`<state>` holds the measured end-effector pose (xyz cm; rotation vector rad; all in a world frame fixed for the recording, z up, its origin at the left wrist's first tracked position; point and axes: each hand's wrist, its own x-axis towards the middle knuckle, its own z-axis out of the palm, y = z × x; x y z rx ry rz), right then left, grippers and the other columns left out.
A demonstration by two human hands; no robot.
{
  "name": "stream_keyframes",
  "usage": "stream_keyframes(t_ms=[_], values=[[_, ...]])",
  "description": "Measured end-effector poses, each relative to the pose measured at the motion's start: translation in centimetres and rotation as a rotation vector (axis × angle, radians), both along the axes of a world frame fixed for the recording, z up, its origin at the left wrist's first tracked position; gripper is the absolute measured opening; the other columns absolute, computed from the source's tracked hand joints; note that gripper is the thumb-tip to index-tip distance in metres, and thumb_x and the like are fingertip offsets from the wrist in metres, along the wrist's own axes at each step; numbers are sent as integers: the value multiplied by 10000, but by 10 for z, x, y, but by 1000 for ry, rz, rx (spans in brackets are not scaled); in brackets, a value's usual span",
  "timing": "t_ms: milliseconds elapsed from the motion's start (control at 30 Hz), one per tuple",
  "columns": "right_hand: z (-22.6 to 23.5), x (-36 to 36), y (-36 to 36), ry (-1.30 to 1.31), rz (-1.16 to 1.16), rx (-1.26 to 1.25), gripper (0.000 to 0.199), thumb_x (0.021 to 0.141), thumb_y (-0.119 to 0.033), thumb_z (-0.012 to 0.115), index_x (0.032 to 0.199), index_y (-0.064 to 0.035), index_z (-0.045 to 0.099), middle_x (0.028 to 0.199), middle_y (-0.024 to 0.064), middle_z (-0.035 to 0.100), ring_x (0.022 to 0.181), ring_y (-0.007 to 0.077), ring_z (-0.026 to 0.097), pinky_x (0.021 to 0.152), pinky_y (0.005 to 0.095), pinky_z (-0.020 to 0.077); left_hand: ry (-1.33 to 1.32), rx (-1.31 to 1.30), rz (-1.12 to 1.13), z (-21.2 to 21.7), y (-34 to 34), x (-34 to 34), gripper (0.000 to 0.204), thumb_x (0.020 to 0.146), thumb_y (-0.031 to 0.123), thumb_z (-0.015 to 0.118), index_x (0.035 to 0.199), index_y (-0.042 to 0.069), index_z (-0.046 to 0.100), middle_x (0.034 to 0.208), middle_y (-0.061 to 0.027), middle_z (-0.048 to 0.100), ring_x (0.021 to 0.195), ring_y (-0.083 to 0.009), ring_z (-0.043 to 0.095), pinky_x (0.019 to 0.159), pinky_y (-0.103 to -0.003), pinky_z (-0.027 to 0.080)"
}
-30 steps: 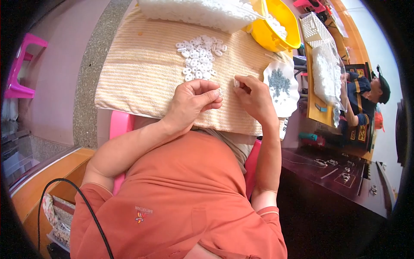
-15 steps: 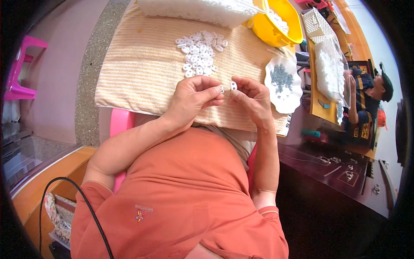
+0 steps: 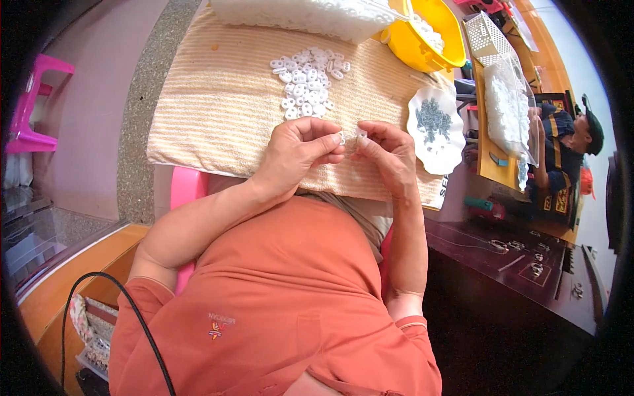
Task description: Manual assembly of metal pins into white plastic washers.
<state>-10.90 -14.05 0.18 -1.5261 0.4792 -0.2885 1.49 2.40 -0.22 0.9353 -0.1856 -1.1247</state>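
Observation:
My left hand [image 3: 298, 150] pinches a small white piece [image 3: 342, 138] between thumb and fingertips; its shape is mostly hidden. Close beside it, my right hand [image 3: 389, 153] grips a white oval two-hole plastic piece [image 3: 361, 133], tilted and partly covered by the thumb. A small gap separates the two pieces. Just beyond my fingers, a loose pile of similar white two-hole pieces [image 3: 308, 87] lies on the striped towel [image 3: 211, 99]. To the right of my right hand stands a white scalloped plate [image 3: 444, 162] holding many small grey parts and some white ones.
A clear bin of white pieces [image 3: 300, 20] stands at the far edge, beside a yellow basin [image 3: 456, 49] with more inside. At right, another person [image 3: 561, 142] sits by a wooden table [image 3: 487, 166] with another filled bin [image 3: 505, 109]. A pink stool [image 3: 36, 105] is at left.
The oval piece in my right hand has turned, so its two-hole face no longer shows fully. My left hand has barely moved.

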Motion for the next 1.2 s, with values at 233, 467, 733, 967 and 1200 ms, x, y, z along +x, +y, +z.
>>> stream_keyframes(t_ms=[233, 467, 733, 967, 1200], values=[[2, 1, 2, 12, -27, 14, 227, 894, -68, 645, 1100, 26, 638, 831, 46, 658, 725, 97, 622, 648, 224, 513, -5, -2, -1, 0, 0, 0, 144, 894, 63, 627, 1017, -9, 609, 893, -66, 650, 795, -120, 649, 753, -258, 573], [2, 2, 2, -19, -50, 12, 226, 900, -71, 638, 1101, 32, 629, 842, 69, 666, 713, 109, 620, 658, 231, 507, -6, -3, -4, 1, 0, 0, 148, 894, 66, 629, 1022, -6, 608, 894, -64, 649, 798, -118, 648, 753, -257, 574], [1, 1, 3, -8, -21, 49, 263, 877, -39, 654, 1125, 38, 612, 846, 63, 659, 749, 118, 629, 673, 232, 521, -7, -4, -7, 0, 0, 0, 159, 894, 63, 627, 1032, -11, 603, 893, -66, 647, 797, -120, 647, 750, -257, 575], [0, 0, 2, -38, 28, 68, 297, 861, -27, 668, 1143, 38, 602, 878, 58, 653, 758, 118, 633, 683, 236, 524, -7, -9, -16, 1, -1, 1, 163, 892, 51, 624, 1037, -19, 600, 899, -73, 646, 797, -121, 647, 747, -255, 575], [0, -1, 1, -37, 79, 88, 307, 856, -11, 665, 1150, 42, 597, 908, 77, 663, 767, 122, 638, 694, 240, 532, -7, -12, -26, 0, 0, 1, 163, 887, 48, 630, 1034, -18, 603, 915, -74, 648, 801, -124, 649, 746, -252, 573]])
